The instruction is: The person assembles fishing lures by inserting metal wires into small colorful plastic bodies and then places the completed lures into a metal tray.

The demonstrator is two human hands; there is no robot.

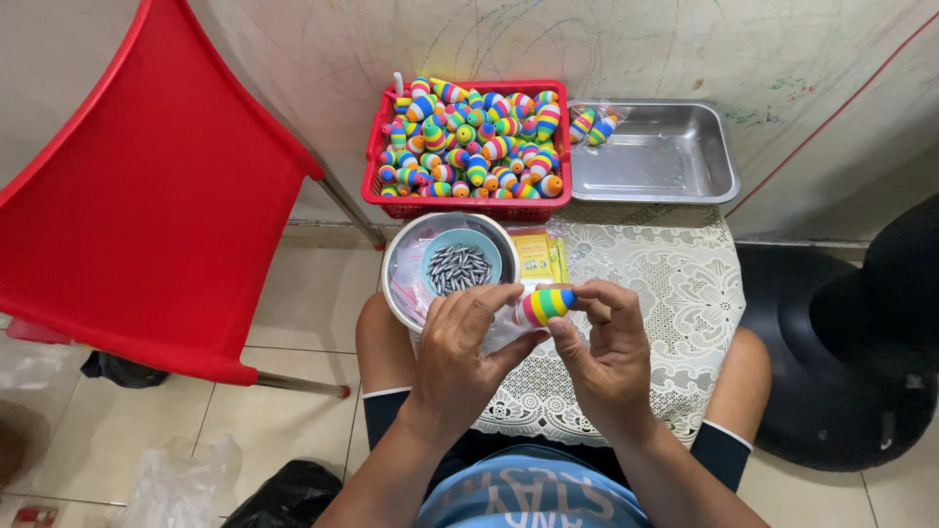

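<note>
clear bag mostly hidden under both hands — red chair cut off at left.

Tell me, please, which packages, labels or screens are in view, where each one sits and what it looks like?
Yellow packets: flat and rectangular, on the lace cloth just right of the metal bowl.
Clear plastic bag: holding striped floats, at the steel tray's left end.
No screens or signs in view.

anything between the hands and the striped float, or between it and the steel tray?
Nothing visible. Both the left hand and right hand already pinch the striped float. Between it and the steel tray lies only flat lace cloth.
</note>
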